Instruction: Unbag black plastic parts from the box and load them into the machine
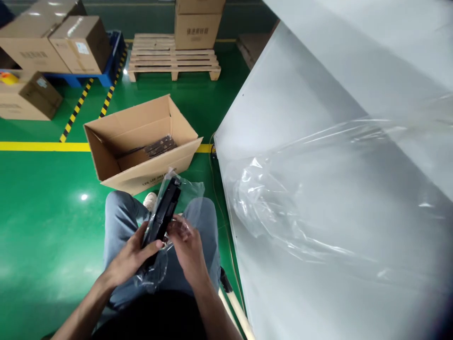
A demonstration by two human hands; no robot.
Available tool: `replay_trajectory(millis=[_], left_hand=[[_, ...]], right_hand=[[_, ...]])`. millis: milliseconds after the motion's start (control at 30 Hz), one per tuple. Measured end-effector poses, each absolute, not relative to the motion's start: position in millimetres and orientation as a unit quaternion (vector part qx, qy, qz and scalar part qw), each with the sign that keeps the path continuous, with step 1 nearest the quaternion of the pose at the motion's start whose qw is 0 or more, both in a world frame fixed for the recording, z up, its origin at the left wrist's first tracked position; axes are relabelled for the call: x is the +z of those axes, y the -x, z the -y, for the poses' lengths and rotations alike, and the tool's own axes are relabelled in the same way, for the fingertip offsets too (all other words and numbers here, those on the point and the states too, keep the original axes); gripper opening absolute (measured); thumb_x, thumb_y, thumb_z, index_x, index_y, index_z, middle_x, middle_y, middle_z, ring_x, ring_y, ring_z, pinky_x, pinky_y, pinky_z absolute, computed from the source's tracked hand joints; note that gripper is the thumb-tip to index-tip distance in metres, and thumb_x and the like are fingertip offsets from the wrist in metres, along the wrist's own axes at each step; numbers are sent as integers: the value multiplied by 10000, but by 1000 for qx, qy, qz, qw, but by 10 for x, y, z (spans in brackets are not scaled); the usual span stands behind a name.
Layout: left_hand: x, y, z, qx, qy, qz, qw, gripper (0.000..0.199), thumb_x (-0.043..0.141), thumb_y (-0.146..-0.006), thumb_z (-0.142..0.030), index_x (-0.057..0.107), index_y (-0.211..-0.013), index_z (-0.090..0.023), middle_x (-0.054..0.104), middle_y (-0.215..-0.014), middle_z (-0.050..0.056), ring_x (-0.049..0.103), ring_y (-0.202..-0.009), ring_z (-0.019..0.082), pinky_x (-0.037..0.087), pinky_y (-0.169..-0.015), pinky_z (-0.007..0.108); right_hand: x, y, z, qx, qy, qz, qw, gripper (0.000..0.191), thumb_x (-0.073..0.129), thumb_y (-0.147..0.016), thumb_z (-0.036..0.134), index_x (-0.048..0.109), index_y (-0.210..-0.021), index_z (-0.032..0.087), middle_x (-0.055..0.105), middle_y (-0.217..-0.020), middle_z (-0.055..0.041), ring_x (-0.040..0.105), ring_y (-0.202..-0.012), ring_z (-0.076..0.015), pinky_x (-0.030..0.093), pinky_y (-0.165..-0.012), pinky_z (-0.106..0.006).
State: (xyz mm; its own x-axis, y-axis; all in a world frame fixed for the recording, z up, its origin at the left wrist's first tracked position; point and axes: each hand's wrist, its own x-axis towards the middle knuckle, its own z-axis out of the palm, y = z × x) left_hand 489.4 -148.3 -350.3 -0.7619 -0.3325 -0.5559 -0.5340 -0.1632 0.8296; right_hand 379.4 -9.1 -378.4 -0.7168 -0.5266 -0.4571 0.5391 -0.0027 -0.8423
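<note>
A long black part lies tilted above my lap, partly inside a clear plastic bag. My left hand is wrapped round its lower end, the thumb across the near side. At the part's right edge, my right hand pinches the crinkled plastic with bent fingers. Just beyond my knees stands an open cardboard box, with dark bagged pieces lying at its bottom.
A large pale grey surface fills the right side, with a sheet of clear plastic on it. Cartons rest on a blue pallet at the back left. Further right is a wooden pallet bearing cartons.
</note>
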Motion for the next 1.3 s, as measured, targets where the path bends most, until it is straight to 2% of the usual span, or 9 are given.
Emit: replay_trajectory(millis=[133,233,500,600,733,933,1033,1200,1300], left_hand=[[-3581,-4841,1484,643,363,-674,26,467,775,-905,-631,727,-1024,-182,680,-840,7,566,-805,188,457,-701,279],[-3632,-4837,1526,657,381,-650,-11,479,750,-924,-640,742,-1005,-168,712,-875,21,563,-784,173,437,-665,267],[-3560,-4799,1618,537,433,-722,-54,422,794,-843,-586,791,-923,-172,724,-790,25,545,-672,165,370,-578,284],[-3516,-4835,1777,598,420,-681,-49,446,835,-813,-594,793,-900,-159,704,-776,29,547,-684,165,400,-604,280],[-3470,-4852,1935,682,392,-617,-11,473,898,-776,-584,789,-859,-132,676,-748,24,519,-669,140,406,-611,267],[-3472,-4777,1887,669,392,-629,-56,465,906,-771,-587,795,-865,-145,685,-757,18,533,-681,137,419,-615,260],[-3505,-4782,1898,657,397,-638,-61,455,888,-805,-585,813,-936,-156,718,-796,17,565,-696,142,441,-626,258],[-3512,-4771,1950,674,445,-584,-80,530,958,-684,-589,824,-927,-137,763,-795,46,603,-638,141,457,-553,238],[-3495,-4718,1925,691,469,-543,-86,565,973,-617,-602,811,-874,-126,728,-708,32,551,-550,119,383,-463,216]], right_hand=[[-3768,-3716,-9,-694,48,-619,365,520,813,-827,305,749,-1342,267,817,-1119,-57,760,-1007,-217,621,-882,-358],[-3725,-3713,-88,-675,76,-613,403,738,803,-795,230,624,-1506,311,796,-1196,-60,762,-1020,-210,636,-820,-332],[-3861,-3817,-93,-650,64,-629,421,511,813,-826,314,700,-1323,280,705,-969,16,711,-729,-139,639,-753,-334],[-3858,-3610,-214,-664,67,-586,458,467,845,-838,342,735,-1286,268,713,-938,24,725,-741,-142,648,-822,-362],[-3849,-3352,-381,-668,98,-531,512,529,941,-781,387,755,-1265,276,745,-928,21,712,-754,-141,634,-782,-347],[-4036,-3573,-277,-672,-2,-573,469,786,899,-809,594,604,-1463,273,755,-1162,-64,757,-880,-188,661,-758,-370],[-4095,-3778,-237,-653,-18,-550,521,887,984,-717,492,576,-1480,300,758,-1123,-39,760,-836,-201,659,-741,-384],[-4118,-3736,-366,-667,38,-503,548,741,964,-751,384,652,-1416,283,759,-925,33,735,-704,-147,624,-803,-362],[-4137,-3595,-445,-656,71,-540,523,719,930,-797,423,645,-1443,287,778,-1025,-14,749,-793,-172,639,-844,-402]])
